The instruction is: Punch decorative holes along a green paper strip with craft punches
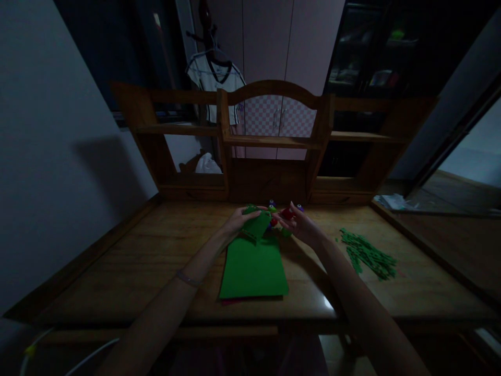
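Note:
My left hand [236, 221] is closed on a green craft piece [256, 227] with a fringed-looking edge, its thumb lying on top. Just right of it, my right hand [304, 227] pinches a small dark red roundish piece [287, 213]; its exact kind is too dim to make out. Between and behind the hands are small colourful pieces with eye-like white spots, one green [272, 208] and one purple [299, 207]. Below the held piece, a stack of green sheets [254, 271] lies flat, with a pink edge showing underneath.
A pile of thin green strips [368, 253] lies on the wooden desk [156, 261] to the right. A wooden shelf unit [270, 141] stands along the back edge. A wall [78, 156] borders the left side, and a white cable [90, 357] hangs at lower left.

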Tool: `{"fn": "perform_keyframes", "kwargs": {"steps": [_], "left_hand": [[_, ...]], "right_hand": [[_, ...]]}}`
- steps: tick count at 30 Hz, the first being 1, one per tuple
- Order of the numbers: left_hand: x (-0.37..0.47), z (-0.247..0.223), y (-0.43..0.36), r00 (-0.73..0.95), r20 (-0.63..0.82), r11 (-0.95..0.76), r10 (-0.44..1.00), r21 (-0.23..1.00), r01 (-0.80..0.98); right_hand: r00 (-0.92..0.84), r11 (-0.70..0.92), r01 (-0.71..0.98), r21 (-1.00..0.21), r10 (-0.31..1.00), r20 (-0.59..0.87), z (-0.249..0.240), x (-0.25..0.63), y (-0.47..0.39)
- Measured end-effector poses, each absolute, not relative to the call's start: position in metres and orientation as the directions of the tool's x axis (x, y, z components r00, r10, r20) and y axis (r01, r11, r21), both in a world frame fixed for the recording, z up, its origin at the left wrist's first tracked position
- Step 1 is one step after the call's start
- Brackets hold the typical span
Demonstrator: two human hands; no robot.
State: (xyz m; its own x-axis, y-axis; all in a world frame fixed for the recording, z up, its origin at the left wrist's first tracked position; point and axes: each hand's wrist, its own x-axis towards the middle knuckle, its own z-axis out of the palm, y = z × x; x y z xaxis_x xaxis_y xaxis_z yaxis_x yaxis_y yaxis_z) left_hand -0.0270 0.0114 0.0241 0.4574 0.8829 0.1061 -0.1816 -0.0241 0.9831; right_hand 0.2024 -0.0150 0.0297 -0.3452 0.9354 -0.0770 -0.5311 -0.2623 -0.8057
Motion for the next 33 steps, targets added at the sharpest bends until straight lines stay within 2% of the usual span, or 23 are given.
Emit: {"fn": "perform_keyframes", "kwargs": {"steps": [10, 33], "left_hand": [[-0.025, 0.023, 0.011, 0.457, 0.116, -0.031, 0.882, 0.981, -0.190], [-0.023, 0.028, 0.006, 0.502, 0.057, 0.036, 0.863, 0.984, -0.173]], "right_hand": [[-0.310, -0.193, -0.538, -0.820, 0.951, -0.020, 0.036, 0.203, -0.019], [-0.321, -0.184, -0.511, -0.839, 0.947, -0.013, 0.040, 0.196, -0.021]]}}
